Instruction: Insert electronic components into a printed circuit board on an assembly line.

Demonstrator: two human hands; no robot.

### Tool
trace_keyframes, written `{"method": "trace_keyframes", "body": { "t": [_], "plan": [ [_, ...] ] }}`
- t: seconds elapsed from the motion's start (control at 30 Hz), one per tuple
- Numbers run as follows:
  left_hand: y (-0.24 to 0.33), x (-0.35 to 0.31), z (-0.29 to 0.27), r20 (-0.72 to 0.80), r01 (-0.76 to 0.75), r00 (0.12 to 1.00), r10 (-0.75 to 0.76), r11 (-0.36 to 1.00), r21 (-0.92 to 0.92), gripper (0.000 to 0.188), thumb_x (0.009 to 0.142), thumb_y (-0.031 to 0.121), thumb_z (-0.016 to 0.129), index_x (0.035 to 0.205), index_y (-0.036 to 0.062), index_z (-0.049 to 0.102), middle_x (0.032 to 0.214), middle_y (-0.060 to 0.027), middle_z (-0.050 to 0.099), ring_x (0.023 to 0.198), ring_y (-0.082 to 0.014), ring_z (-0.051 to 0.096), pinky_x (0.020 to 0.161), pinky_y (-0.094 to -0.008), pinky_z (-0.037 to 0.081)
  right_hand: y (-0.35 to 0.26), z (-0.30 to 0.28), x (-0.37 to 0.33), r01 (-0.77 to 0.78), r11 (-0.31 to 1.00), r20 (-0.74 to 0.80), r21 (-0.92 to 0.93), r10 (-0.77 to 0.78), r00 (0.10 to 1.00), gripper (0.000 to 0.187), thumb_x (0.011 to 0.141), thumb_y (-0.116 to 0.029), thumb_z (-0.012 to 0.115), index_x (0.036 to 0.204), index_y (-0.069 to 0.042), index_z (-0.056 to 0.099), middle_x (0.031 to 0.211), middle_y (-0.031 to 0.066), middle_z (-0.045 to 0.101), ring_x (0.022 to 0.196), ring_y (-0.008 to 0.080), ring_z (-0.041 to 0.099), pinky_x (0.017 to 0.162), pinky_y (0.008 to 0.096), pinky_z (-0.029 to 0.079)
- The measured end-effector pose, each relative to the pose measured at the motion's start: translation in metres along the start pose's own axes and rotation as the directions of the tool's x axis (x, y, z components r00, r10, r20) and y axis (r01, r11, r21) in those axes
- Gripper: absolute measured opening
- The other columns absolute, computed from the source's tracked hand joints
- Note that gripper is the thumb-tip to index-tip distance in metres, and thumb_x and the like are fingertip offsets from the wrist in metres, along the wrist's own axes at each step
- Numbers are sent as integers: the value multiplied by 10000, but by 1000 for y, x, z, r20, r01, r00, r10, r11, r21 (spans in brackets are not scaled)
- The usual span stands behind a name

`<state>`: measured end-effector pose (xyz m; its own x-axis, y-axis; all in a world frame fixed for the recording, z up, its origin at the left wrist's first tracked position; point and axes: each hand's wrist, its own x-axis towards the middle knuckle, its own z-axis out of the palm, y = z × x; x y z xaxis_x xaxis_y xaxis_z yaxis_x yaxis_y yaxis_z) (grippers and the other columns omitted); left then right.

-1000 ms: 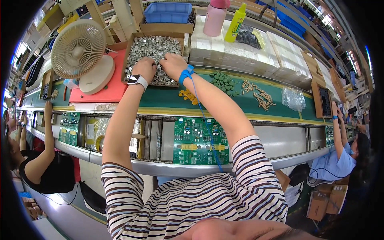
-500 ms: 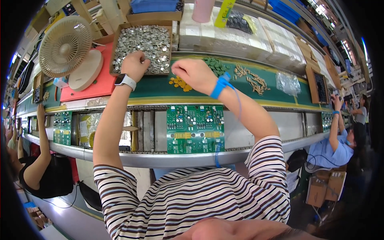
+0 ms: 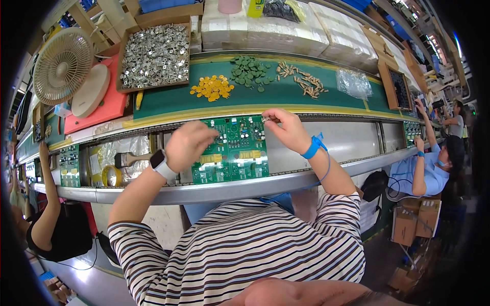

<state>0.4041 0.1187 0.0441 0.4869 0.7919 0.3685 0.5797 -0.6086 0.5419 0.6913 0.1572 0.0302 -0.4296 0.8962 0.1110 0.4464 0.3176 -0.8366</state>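
Observation:
A green circuit board point(image 3: 234, 145) with several parts mounted on it lies across the conveyor rails in front of me. My left hand point(image 3: 188, 147), with a watch on its wrist, is over the board's upper left part. Its fingers are drawn together and slightly blurred, and what they may hold is hidden. At the board's upper right corner my right hand point(image 3: 287, 131), wearing a blue wrist strap point(image 3: 313, 146), pinches a small silver metal part point(image 3: 265, 119). Beyond the board lie piles of yellow discs point(image 3: 212, 88), green discs point(image 3: 249, 70) and small tan parts point(image 3: 306, 81).
A cardboard box of silver metal parts point(image 3: 155, 55) stands at the back left, beside a fan point(image 3: 63, 66). A brush point(image 3: 131, 159) and a yellow tape roll point(image 3: 111, 176) lie left of the board. White foam blocks point(image 3: 265, 33) line the back. Co-workers sit on both sides.
Both hands have come back from the metal parts box and the yellow discs to the circuit board. The view has shifted, so the piles now show uncovered.

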Motion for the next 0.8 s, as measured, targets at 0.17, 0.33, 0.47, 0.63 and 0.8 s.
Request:
{"method": "trace_keyframes", "body": {
  "t": [0.17,0.33,0.47,0.63,0.8],
  "plan": [
    [16,-17,27,62,-41,998,33,991,125,203,697,18,662,891,47,608,811,-91,580,768,-278,565,681,-358,483,1,0,-8,34,999,-64,16,-33,997,216,825,-91,611,1025,-13,593,850,85,615,769,166,584,723,284,475],
    [9,-21,39,122,-83,991,54,967,242,191,688,36,666,867,45,599,816,-79,585,770,-261,565,673,-352,482,0,3,-12,87,996,-45,-15,-88,995,211,821,-80,612,1018,-9,586,863,97,615,789,194,593,726,287,471],
    [11,-20,41,100,-109,991,84,956,273,203,669,38,660,867,50,619,822,-64,589,762,-250,564,668,-344,483,-3,4,-15,88,996,-30,-24,-89,996,210,818,-75,612,1015,-8,585,883,104,616,800,211,599,728,292,474],
    [10,-21,42,69,-122,992,106,950,287,215,657,32,657,869,51,633,825,-60,589,752,-240,566,654,-337,484,-8,8,-18,69,998,3,16,-69,998,201,807,-70,623,997,-11,592,893,107,613,806,209,602,718,307,486],
    [28,-16,32,-16,-17,1000,22,973,231,222,721,68,682,937,36,639,812,-62,579,730,-199,568,643,-300,482,-10,15,-23,187,982,25,34,-188,982,166,795,-78,640,949,-26,606,877,98,592,772,220,606,664,304,494]
  ]
}}
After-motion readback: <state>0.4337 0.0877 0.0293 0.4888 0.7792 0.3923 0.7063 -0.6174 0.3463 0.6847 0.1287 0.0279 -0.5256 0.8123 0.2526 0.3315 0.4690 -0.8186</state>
